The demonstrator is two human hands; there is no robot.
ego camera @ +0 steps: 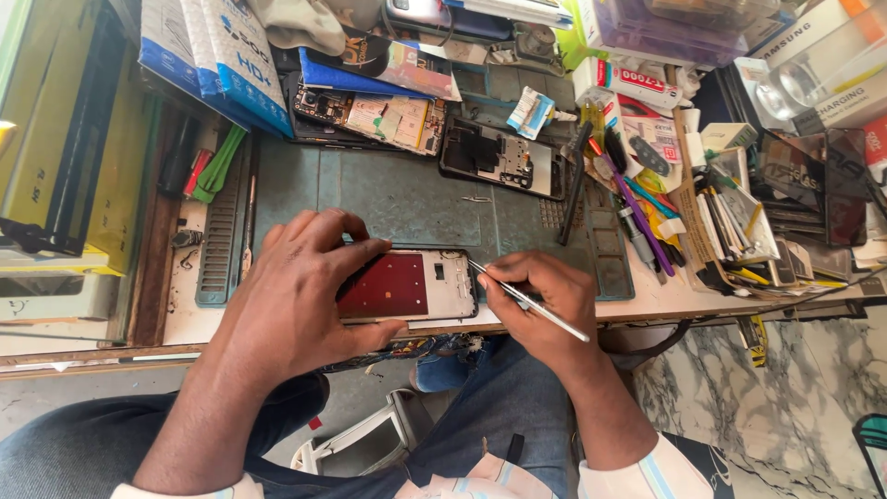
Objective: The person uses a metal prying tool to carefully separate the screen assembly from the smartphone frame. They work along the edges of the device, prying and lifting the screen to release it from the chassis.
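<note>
Gripping the phone frame [407, 286] with my left hand [296, 296], I have my fingers curled over its far edge and my thumb pressed along the near edge, so the hand is closed around it. It lies flat at the front edge of the green work mat [407, 199], red panel up. My right hand [540, 300] is closed around a pair of metal tweezers [527, 300], pinched like a pen, their tip touching the frame's right end. Farther back on the mat lie two opened phones: one black with its board showing [504, 159], one with exposed parts and a yellowish battery [370, 115]. To the right, pens and tools [637, 208] are heaped beside stacked dark screens [813, 185]. Blue and white packets [226, 60] lean at the back left.
</note>
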